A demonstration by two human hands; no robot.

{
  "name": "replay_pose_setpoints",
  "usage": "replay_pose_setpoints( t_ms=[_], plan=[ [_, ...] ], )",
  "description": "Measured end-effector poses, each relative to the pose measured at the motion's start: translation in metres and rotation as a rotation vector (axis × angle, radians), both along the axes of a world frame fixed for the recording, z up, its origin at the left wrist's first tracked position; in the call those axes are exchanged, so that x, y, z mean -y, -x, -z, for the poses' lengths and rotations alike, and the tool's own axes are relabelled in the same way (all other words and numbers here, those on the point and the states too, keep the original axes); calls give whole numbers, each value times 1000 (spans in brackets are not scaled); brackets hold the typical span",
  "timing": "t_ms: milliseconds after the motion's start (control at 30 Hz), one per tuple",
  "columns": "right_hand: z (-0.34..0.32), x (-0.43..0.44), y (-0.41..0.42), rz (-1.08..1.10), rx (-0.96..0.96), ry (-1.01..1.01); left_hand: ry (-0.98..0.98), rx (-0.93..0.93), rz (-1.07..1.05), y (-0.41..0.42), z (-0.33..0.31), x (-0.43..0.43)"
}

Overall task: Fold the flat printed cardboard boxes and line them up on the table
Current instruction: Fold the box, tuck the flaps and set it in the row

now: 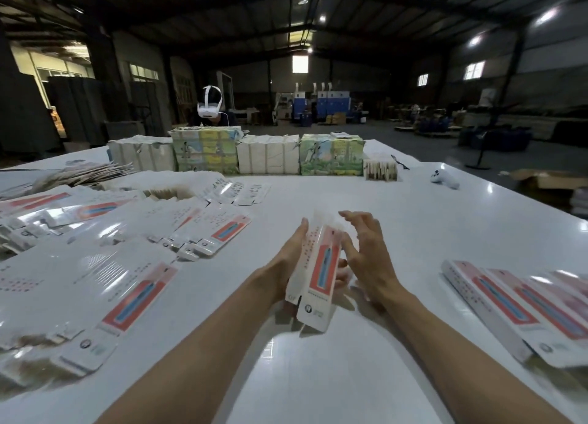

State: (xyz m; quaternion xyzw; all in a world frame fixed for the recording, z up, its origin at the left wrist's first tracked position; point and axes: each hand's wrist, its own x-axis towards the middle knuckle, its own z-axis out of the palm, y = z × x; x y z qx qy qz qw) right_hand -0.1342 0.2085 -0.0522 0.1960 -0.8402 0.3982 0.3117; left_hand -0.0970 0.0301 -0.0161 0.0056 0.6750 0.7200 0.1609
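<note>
Here, the left hand (288,258) grips a printed cardboard box (321,272) over a white table (350,197), as the right hand (366,251), fingers spread, touches its side

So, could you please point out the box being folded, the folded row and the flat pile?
Red-and-white printed cardboard box (324,268): head view, red panel.
Row of folded boxes (506,306): head view, top face.
Pile of flat boxes (136,299): head view, red print.
</note>
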Motion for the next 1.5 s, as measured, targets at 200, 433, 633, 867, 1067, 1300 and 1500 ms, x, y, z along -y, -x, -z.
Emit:
replay_pose_setpoints(
  t_ms=[200,433,633,867,1067,1300,1500],
  plan=[
    [-3,7,1,-12,108,-211,-97,-80,-54,6,23,11],
    [-22,5,-1,-67,111,-225,-240,29,84,5,21,11],
    [-14,7,-3,-112,62,-35,-209,47,145,13,27,18],
    [-25,-5,-4,-250,220,180,-283,33,319,13,25,20],
    [-39,-7,-11,-317,395,237,-230,6,310,16,25,21],
    [-50,-6,-15,-333,441,304,-155,-158,327,13,21,17],
    [-50,-5,-13,-554,577,579,-249,25,355,16,17,9]
  ],
)
